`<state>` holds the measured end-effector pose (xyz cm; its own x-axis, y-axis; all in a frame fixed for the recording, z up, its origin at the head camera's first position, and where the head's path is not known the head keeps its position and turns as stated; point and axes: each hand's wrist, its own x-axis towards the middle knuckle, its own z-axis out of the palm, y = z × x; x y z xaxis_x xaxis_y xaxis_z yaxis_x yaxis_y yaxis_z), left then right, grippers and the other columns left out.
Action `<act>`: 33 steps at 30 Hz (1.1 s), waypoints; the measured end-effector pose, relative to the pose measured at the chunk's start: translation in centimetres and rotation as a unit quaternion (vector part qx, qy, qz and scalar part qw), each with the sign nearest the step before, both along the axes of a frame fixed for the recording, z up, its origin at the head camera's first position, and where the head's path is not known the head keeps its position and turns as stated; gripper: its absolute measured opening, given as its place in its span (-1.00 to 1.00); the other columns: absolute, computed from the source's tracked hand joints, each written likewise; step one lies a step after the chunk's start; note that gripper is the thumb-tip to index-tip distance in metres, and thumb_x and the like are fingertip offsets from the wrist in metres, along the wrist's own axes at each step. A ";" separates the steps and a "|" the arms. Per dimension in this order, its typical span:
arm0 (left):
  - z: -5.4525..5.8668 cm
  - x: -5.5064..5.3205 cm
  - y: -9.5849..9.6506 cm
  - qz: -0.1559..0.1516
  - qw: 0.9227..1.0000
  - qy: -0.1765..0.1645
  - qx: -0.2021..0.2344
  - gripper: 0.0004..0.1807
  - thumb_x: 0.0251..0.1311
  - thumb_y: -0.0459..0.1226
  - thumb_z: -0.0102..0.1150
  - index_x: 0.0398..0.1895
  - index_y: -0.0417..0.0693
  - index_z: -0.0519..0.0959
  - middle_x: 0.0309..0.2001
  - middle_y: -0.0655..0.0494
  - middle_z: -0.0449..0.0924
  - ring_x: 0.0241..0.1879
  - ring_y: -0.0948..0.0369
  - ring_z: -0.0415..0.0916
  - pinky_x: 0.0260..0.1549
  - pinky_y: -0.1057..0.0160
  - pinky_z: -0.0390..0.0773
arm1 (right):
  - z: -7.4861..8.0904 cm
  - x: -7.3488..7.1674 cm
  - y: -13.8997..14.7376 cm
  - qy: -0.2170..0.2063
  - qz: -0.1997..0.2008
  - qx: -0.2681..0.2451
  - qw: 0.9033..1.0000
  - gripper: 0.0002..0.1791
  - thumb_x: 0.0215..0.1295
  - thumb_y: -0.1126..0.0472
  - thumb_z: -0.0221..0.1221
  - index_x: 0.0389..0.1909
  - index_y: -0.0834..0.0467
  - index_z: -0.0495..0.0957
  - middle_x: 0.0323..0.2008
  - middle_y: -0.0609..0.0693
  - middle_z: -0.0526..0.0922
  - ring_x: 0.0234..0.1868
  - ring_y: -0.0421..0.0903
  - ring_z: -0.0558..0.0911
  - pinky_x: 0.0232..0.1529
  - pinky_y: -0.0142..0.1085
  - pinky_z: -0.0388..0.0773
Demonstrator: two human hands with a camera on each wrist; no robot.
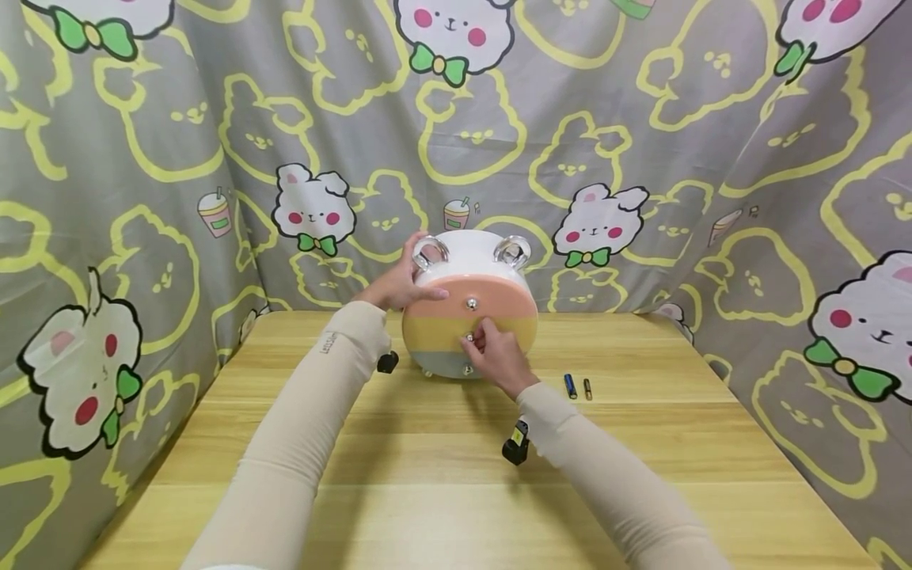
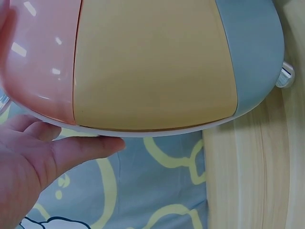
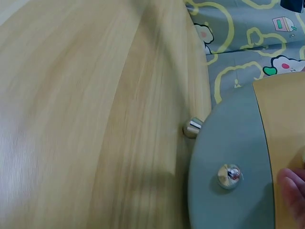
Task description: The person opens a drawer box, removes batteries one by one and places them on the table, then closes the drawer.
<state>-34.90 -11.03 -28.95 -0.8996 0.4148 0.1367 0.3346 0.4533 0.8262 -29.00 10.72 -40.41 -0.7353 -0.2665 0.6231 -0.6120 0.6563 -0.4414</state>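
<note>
A rounded drawer box (image 1: 456,286) stands on the table, with a white shell and clear ear-shaped loops on top. Its front has pink, yellow and blue-grey drawers, each with a silver knob. My left hand (image 1: 402,281) holds the upper left edge, thumb across the pink drawer (image 2: 40,57) and the other fingers along the side. At the yellow drawer (image 1: 435,334), my right hand (image 1: 499,356) pinches the middle knob (image 1: 469,338) between thumb and fingers. Below it shows the bottom knob (image 3: 229,176) on the blue-grey drawer (image 3: 228,143).
A blue battery (image 1: 570,385) and a thinner dark one (image 1: 587,389) lie on the wooden table (image 1: 442,507), right of the box. Patterned grey curtain (image 1: 484,158) hangs close behind and on both sides. A short silver foot (image 3: 193,128) supports the box.
</note>
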 end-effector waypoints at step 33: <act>-0.2 -0.2 -0.1 0.019 1.000 0.005 -0.017 0.32 -0.06 -0.08 0.52 0.45 0.48 -0.41 0.39 -0.34 0.02 0.28 -0.12 0.22 0.26 -0.02 0.25 | -0.3 0.5 -1.3 -0.003 -0.036 -0.026 0.999 -0.86 0.22 0.28 0.23 -0.32 0.19 0.43 -0.48 0.04 0.65 -0.53 -0.16 0.63 -0.55 -0.43 0.55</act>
